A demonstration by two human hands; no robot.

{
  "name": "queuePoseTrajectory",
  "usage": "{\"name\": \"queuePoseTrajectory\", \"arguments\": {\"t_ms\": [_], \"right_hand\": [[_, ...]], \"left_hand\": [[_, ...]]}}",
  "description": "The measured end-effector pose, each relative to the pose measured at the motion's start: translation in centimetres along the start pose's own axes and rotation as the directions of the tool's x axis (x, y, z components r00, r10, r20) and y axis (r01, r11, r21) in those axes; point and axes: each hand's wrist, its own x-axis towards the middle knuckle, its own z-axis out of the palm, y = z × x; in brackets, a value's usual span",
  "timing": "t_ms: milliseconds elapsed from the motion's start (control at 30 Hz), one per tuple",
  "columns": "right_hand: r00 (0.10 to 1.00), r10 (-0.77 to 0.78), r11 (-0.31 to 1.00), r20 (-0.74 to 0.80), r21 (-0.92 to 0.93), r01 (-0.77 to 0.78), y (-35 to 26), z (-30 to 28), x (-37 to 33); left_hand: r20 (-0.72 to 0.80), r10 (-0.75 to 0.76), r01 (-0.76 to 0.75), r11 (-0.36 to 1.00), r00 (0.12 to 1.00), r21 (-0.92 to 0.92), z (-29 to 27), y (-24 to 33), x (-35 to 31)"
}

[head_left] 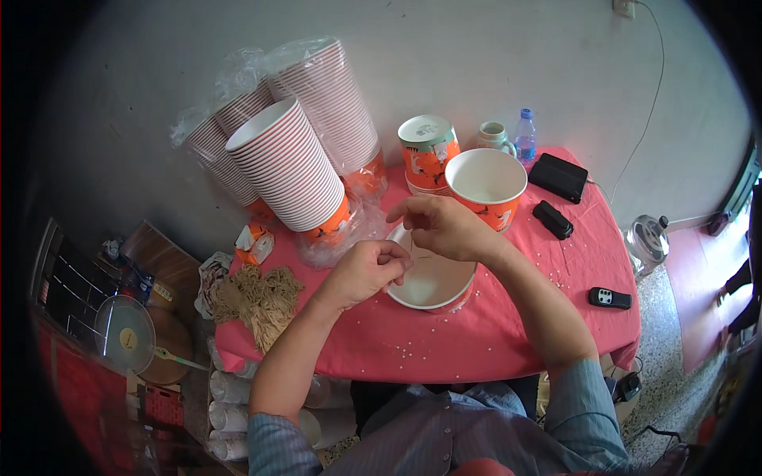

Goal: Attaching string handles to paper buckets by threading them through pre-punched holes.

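Note:
Both my hands are over an open white paper bucket [435, 289] at the near middle of the table. My left hand [367, 274] is at its left rim, thumb and fingers pinched together. My right hand [444, 228] reaches over the far rim with its fingers curled in a pinch. Whatever either pinch holds is too small to make out. A short, thin brownish line shows inside the bucket below my right hand. To the left lies a loose heap of beige string [266, 303].
Tall stacks of paper buckets [290, 166], partly in clear plastic, stand far left. Behind my right hand are another open bucket [486, 176], an upside-down stack [429, 151], a mug [494, 135] and a bottle [525, 136]. A black pouch [559, 177] and remote [609, 298] lie right.

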Motion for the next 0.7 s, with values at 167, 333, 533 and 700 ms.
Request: {"name": "queuePoseTrajectory", "arguments": {"t_ms": [167,333,533,700], "right_hand": [[0.991,-0.068,0.995,-0.12,-0.079,0.058,0.1,-0.4,-0.4],[0.992,-0.123,0.921,-0.031,-0.375,0.102,-1.4,-1.8,-2.1],[0.998,-0.041,0.843,0.051,-0.534,0.062,-0.8,0.2,-2.4],[0.99,-0.112,0.856,0.081,-0.498,0.137,0.2,0.2,-1.6]], "left_hand": [[-0.016,-0.038,0.037,0.995,0.999,-0.095,-0.2,0.0,0.1],[-0.048,-0.1,0.088,0.975,0.994,-0.204,-1.1,0.1,-0.8],[-0.029,-0.093,0.084,0.971,0.995,-0.223,-1.1,-0.2,-0.4],[-0.016,-0.111,0.104,0.964,0.994,-0.245,-1.3,0.0,-0.4]]}}
